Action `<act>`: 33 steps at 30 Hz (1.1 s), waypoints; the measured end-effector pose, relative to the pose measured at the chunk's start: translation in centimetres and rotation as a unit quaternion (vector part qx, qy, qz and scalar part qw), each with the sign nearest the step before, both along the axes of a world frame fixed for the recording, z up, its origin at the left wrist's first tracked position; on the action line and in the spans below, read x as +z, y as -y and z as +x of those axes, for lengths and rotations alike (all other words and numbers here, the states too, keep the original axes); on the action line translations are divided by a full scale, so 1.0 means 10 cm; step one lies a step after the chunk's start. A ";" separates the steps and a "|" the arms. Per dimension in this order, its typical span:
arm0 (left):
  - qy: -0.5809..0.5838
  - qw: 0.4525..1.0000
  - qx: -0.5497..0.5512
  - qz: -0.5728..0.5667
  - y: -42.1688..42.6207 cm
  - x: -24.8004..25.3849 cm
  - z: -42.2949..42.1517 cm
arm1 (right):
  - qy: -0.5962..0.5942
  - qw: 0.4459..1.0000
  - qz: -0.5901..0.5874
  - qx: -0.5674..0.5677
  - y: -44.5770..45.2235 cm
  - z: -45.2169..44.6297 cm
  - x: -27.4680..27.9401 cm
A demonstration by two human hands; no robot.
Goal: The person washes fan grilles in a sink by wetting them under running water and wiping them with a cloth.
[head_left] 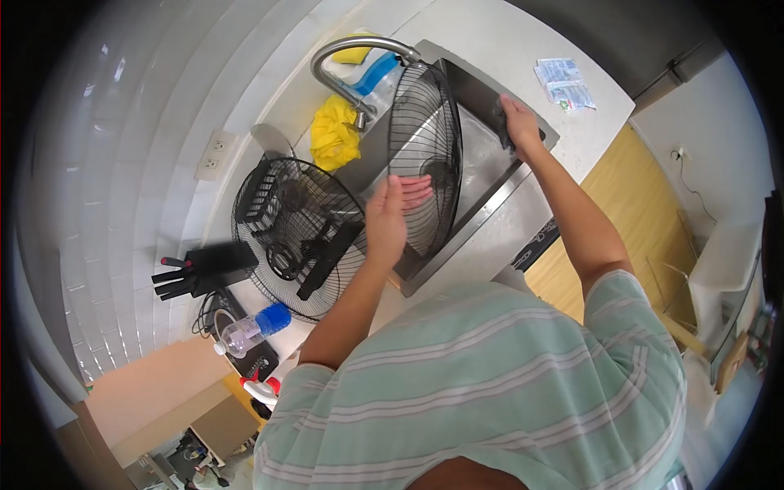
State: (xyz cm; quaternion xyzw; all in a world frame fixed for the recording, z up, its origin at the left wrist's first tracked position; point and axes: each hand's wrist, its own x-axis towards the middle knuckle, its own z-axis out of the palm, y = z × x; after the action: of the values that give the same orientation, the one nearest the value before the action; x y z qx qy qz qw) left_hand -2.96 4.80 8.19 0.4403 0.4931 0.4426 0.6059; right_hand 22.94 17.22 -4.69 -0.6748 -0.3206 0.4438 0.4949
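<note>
A black wire fan guard (420,122) stands on edge in the steel sink (490,184), its domed wires facing left. My left hand (388,220) grips the guard's near left side, thumb on one face and fingers stretched over the wires. Over at the sink's right wall, my right hand (520,126) is closed on a dark grey cloth (502,122), bunched under the fingers. The curved faucet (351,42) arches over the sink's back left, close to the guard's top.
Another fan guard (269,269) with black parts lies on the counter at left. Beside it are a black knife block (214,268) and a blue-labelled bottle (257,328). A yellow cloth (333,135) lies behind the sink; a printed packet (565,83) rests at right.
</note>
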 end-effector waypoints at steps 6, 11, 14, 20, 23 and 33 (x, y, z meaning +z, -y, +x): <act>-0.056 0.995 0.068 -0.036 -0.27 0.08 -0.26 | -0.403 0.912 -0.033 0.070 -0.20 -0.24 0.36; -0.244 0.962 0.106 0.069 -0.53 0.07 -0.43 | -0.076 0.982 0.171 0.024 -0.17 -0.91 0.79; -0.284 0.948 0.112 0.086 -0.57 0.07 -0.38 | 0.088 0.938 0.331 0.042 -0.03 -1.19 0.65; -0.406 0.892 0.081 0.182 -0.55 0.02 -0.38 | 0.155 0.944 0.292 0.017 0.47 -1.36 0.04; -0.382 0.910 0.064 0.146 -0.57 0.03 -0.40 | 0.156 0.931 0.329 0.006 -0.01 -1.32 0.10; -0.358 0.920 0.091 0.131 -0.58 -0.04 -0.41 | 0.151 0.946 0.281 0.053 0.28 -1.18 -0.06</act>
State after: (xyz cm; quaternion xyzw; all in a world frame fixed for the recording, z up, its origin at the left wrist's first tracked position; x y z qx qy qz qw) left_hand -7.07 10.58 7.83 0.5982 0.6525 0.3691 0.2831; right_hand 11.17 14.41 -5.28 -0.5494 -0.5384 0.2546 0.5860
